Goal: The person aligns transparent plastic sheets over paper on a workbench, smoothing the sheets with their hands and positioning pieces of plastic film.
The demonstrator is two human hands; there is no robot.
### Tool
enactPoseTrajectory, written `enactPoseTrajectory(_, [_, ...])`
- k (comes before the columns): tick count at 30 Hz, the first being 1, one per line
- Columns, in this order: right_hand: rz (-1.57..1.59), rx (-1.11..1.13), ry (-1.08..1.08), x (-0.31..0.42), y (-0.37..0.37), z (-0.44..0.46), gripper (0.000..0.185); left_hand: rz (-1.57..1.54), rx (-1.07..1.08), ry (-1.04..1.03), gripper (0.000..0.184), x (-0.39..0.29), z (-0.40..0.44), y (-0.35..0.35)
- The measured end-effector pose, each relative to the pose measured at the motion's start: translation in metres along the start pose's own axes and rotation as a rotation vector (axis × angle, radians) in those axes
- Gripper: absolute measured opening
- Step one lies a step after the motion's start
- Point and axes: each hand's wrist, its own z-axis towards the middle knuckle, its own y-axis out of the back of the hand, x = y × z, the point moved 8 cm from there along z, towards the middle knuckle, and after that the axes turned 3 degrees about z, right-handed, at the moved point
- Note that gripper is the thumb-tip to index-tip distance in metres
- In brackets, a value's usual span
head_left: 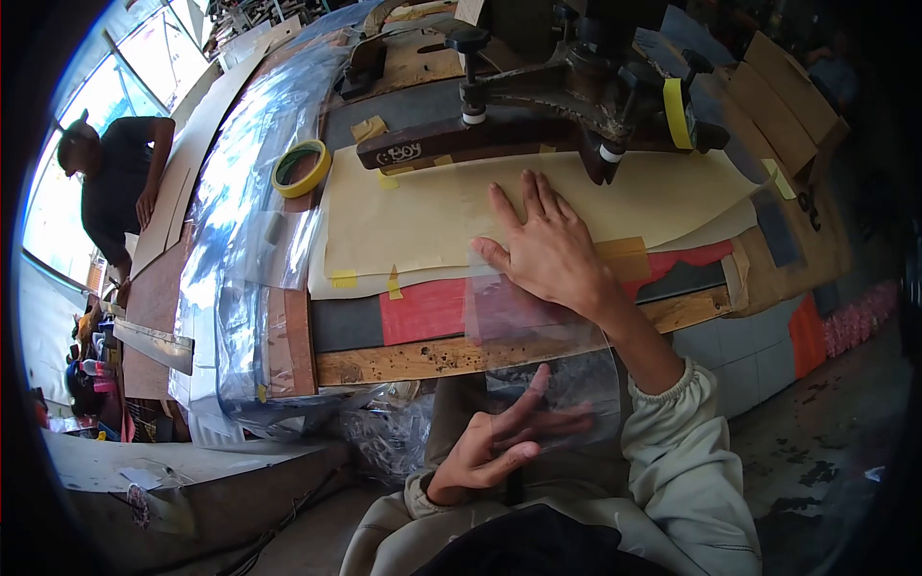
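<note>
My right hand (549, 242) lies palm down with fingers spread, over a cream sheet (413, 216) and part of a clear plastic sheet (567, 379). That plastic hangs over the wooden front edge of the table. Below the edge, my left hand (488, 449) has its fingers stretched apart, some of them seen through the hanging plastic; I cannot tell whether it touches it. Red material (423, 317) shows under the cream sheet, and yellow tape pieces (343, 279) sit along the sheet's margin.
A dark metal press frame (547, 96) with a yellow tape roll (677, 113) on it stands over the sheet's far side. Another yellow tape roll (302, 169) rests left, near shiny clear film (235, 192). A co-worker (120, 182) leans over boards at far left, near a saw (154, 344).
</note>
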Motion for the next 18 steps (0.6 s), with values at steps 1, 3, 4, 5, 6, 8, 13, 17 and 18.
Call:
enactPoseTrajectory(1, [0.004,0.002,-0.001,-0.0006,-0.0003,0.0006,0.072,0.003,-0.001,-0.003,0.069,0.0000,0.0001,0.0003])
enactPoseTrajectory(3, [0.001,0.007,-0.008,-0.0007,0.0006,0.0021,0.072,0.009,-0.004,-0.009,0.069,-0.0001,0.0004,0.0014])
enactPoseTrajectory(4, [0.000,0.010,-0.013,-0.0009,0.0007,0.0024,0.072,0.017,-0.004,-0.012,0.069,-0.0002,0.0006,0.0018])
enactPoseTrajectory(5, [0.001,0.007,-0.010,-0.0012,0.0010,0.0029,0.072,0.026,-0.002,-0.015,0.069,-0.0004,0.0012,0.0024])
enactPoseTrajectory(6, [0.002,0.004,-0.007,-0.0018,0.0006,0.0032,0.072,0.034,-0.002,-0.019,0.069,-0.0008,0.0016,0.0029])
enactPoseTrajectory(8, [0.007,-0.006,-0.002,-0.0032,-0.0005,0.0040,0.073,0.069,-0.001,0.011,0.070,0.0008,0.0015,0.0043])
enactPoseTrajectory(13, [0.024,-0.022,0.009,-0.0051,-0.0004,0.0056,0.073,0.075,-0.004,0.024,0.072,0.0038,0.0026,0.0058])
enactPoseTrajectory(17, [0.032,-0.026,0.011,-0.0059,-0.0007,0.0068,0.073,0.047,-0.026,0.021,0.070,0.0035,0.0034,0.0062])
enactPoseTrajectory(18, [0.035,-0.030,0.013,-0.0062,-0.0009,0.0070,0.073,0.053,-0.032,0.010,0.069,0.0029,0.0035,0.0068])
